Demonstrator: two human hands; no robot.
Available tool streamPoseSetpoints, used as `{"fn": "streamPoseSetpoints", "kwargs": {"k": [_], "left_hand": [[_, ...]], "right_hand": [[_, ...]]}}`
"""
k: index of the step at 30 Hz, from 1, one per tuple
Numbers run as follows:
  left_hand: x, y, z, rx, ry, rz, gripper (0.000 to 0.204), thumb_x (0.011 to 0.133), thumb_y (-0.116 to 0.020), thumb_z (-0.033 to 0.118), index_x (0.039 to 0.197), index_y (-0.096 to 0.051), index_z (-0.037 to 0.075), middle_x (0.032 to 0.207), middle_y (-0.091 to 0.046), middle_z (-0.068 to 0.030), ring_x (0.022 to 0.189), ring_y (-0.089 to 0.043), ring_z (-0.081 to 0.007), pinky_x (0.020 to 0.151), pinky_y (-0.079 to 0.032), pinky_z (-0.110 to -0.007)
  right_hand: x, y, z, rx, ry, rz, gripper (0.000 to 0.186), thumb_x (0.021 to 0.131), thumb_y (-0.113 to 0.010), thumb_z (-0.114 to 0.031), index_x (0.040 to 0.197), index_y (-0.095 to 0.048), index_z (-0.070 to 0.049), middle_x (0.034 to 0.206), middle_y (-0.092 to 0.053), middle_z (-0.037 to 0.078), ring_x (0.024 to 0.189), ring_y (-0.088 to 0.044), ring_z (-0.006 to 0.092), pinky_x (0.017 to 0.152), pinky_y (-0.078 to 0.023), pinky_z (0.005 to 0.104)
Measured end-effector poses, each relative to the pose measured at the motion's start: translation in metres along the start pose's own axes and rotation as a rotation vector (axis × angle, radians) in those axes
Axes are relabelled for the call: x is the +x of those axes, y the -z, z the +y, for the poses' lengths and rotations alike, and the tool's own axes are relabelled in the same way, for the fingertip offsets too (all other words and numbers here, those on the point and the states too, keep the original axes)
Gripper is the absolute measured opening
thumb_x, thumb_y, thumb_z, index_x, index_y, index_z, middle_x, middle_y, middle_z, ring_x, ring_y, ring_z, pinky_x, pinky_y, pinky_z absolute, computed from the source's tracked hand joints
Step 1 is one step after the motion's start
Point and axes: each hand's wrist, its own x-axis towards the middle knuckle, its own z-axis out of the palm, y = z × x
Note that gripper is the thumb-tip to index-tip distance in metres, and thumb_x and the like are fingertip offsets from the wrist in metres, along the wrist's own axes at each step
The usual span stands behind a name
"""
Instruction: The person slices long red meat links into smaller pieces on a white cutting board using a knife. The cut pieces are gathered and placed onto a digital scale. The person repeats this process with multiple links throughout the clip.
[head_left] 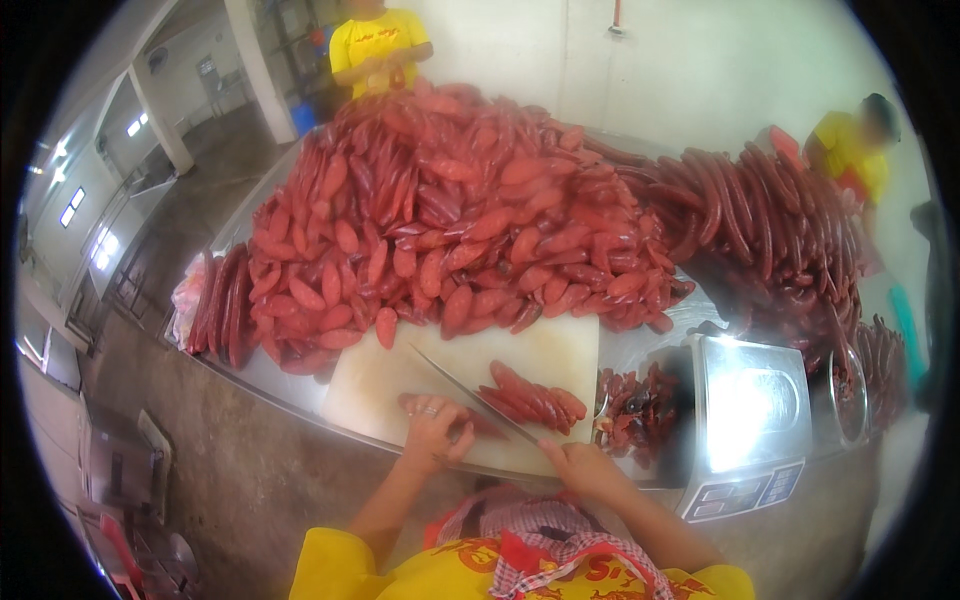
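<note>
On board (365,372): sausage (486,425) right of left hand (436,433), slanting down-right, left nearer; left fingers curled, grip unclear; right hand (584,468) closed round knife (472,391) handle

The heaped sausage slices (450,220) are red, some brighter and some deeper; the whole sausages (740,215) on the right are dark brownish red. The cutting board (370,370) is cream with tan stains, the knife (465,387) has a grey blade, and the table (285,385) is silvery. The scale (750,385) is silver, glaring white, with blue on its panel. The wearer's shirt (330,565) is yellow with red print; the scarf (585,555) is checked. The wall (700,60) is pale, the bucket (303,118) blue.
</note>
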Motion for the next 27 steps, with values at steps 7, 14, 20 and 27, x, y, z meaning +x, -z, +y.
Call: {"fn": "streamPoseSetpoints", "kwargs": {"k": [7,14,20,27], "left_hand": [[0.0014,0.0003,-0.0001,-0.048,0.020,0.005,0.017,0.067,-0.069,0.017,0.081,-0.058,0.015,0.081,-0.055,-0.0043,0.081,-0.050,-0.0289,0.075,-0.033,-0.043],[-0.0033,0.0011,-0.0003,-0.070,-0.002,0.022,0.020,0.066,-0.071,0.020,0.079,-0.057,0.014,0.082,-0.055,-0.0049,0.081,-0.050,-0.0291,0.075,-0.034,-0.043],[-0.0047,0.0001,-0.0015,-0.064,0.012,0.015,0.020,0.065,-0.071,0.018,0.080,-0.058,0.014,0.082,-0.054,-0.0049,0.081,-0.050,-0.0288,0.076,-0.034,-0.043],[-0.0044,-0.0006,-0.0002,-0.066,0.019,0.030,0.020,0.065,-0.071,0.017,0.080,-0.057,0.014,0.081,-0.054,-0.0047,0.081,-0.050,-0.0286,0.076,-0.034,-0.043]], "right_hand": [[-0.0011,0.0001,-0.0002,0.001,-0.021,-0.007,0.081,0.096,-0.033,-0.064,0.083,-0.066,0.008,0.086,-0.064,0.033,0.091,-0.062,0.0488,0.086,-0.048,0.0499],[-0.0004,0.0019,-0.0020,-0.010,-0.039,-0.022,0.078,0.096,-0.033,-0.062,0.087,-0.067,0.008,0.089,-0.065,0.032,0.093,-0.063,0.0473,0.086,-0.048,0.0485],[0.0005,0.0024,-0.0017,-0.039,-0.047,-0.040,0.075,0.098,-0.033,-0.059,0.096,-0.068,0.008,0.092,-0.065,0.031,0.095,-0.063,0.0451,0.087,-0.048,0.0454],[0.0007,0.0020,0.0001,-0.029,-0.042,-0.046,0.074,0.097,-0.034,-0.059,0.097,-0.068,0.008,0.092,-0.065,0.031,0.095,-0.063,0.0450,0.087,-0.048,0.0451]]}}
